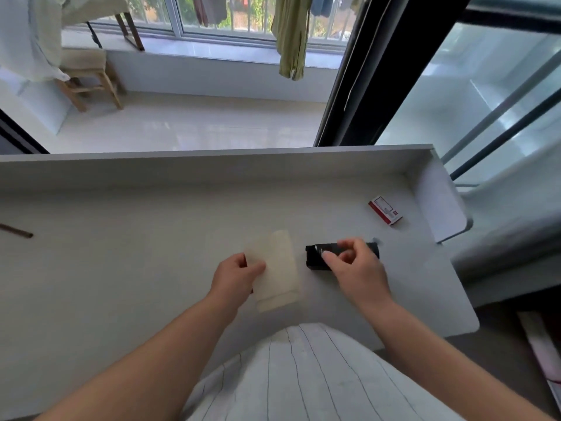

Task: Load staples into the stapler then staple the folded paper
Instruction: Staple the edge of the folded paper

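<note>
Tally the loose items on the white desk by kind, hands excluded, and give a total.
Stapler: 1
Folded paper: 1
Staple box: 1
Brown stick-like item at the desk's left edge: 1
Total: 4

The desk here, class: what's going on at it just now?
A person sits at a white desk. The left hand pinches the folded paper at its left edge. The right hand is on the black stapler lying beside the paper. A red-and-white staple box lies apart, untouched.
</note>
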